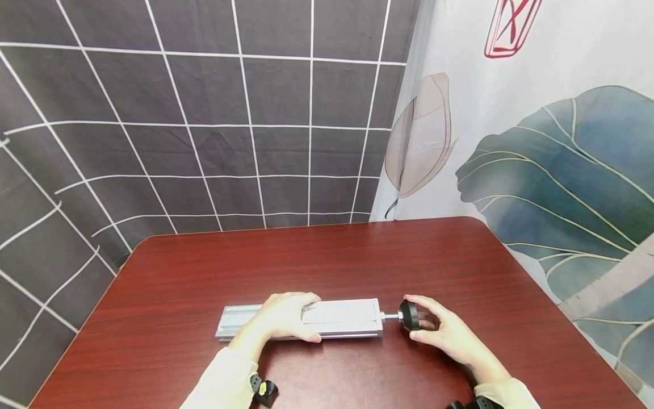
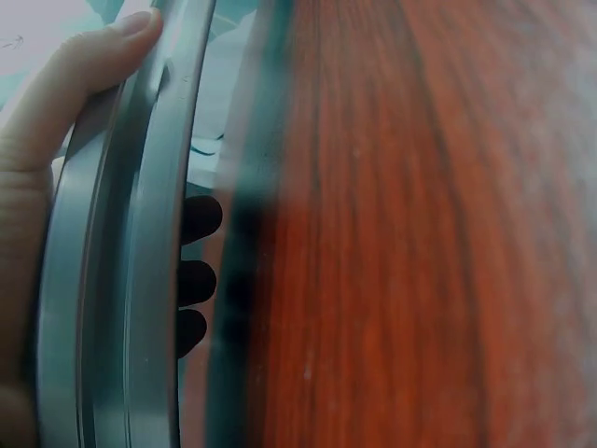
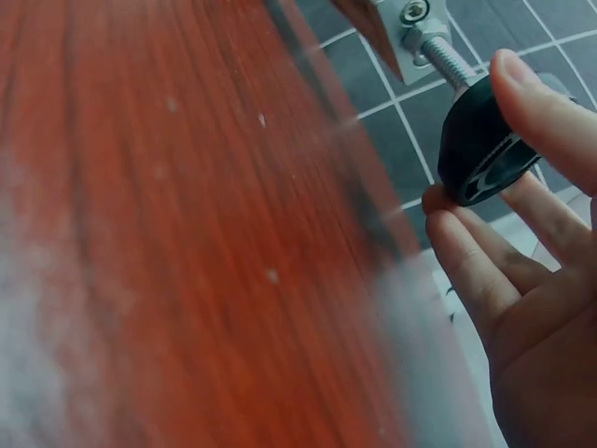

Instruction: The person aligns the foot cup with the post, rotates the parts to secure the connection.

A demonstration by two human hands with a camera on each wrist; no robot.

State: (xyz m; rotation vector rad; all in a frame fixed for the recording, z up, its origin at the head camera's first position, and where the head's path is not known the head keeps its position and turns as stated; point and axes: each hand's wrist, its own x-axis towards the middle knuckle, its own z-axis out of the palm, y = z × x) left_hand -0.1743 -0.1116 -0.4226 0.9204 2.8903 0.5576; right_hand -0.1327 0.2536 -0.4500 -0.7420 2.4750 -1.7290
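Note:
A silver aluminium profile [image 1: 347, 320] lies lengthwise in front of me, its grooved side close up in the left wrist view. My left hand [image 1: 286, 317] grips it around the middle, the thumb on the near side [image 2: 103, 61] and several dark fingertips showing past the opposite edge. From the right end plate a threaded rod [image 3: 450, 63] with a nut [image 3: 415, 39] sticks out. It carries a black round levelling foot [image 1: 409, 315]. My right hand [image 1: 444, 332] pinches this foot by its rim between thumb and fingers; its flat face turns toward the palm.
Under the work is a reddish-brown wood-grain table [image 1: 317, 261] with rounded far corners. Behind it hangs a dark grey cloth with a white grid [image 1: 204, 113], and to the right a white cloth with a leaf print [image 1: 562, 159]. Both wrists wear black camera mounts [image 1: 265, 392].

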